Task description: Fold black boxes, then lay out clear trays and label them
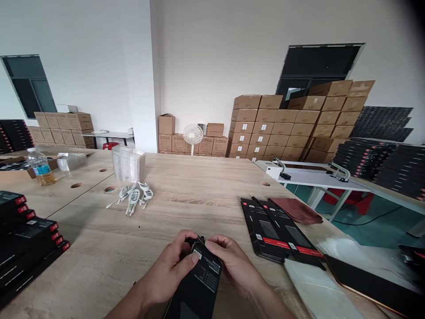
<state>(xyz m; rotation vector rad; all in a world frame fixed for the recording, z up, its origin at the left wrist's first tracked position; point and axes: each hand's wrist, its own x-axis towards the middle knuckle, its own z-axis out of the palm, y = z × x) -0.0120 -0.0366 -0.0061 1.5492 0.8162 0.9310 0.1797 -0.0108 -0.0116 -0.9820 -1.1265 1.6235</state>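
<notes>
Both hands hold one black retail box (pixel 199 283) with white print over the near edge of the wooden table (pixel 186 195). My left hand (pixel 172 266) grips its left side, with the thumb pressed on the top end. My right hand (pixel 232 261) pinches the top right corner, fingers curled over the flap. A stack of flat black box sleeves with red stripes (pixel 279 232) lies just right of my right hand. A bundle of white cables (pixel 134 195) rests further back on the left.
Black boxes with red tabs (pixel 23 239) are piled at the left edge. Clear plastic trays (pixel 129 164), a water bottle (pixel 40 167) and a maroon cloth (pixel 295 209) sit on the table. Cardboard cartons (pixel 292 128) and a white fan (pixel 193 134) stand by the far wall.
</notes>
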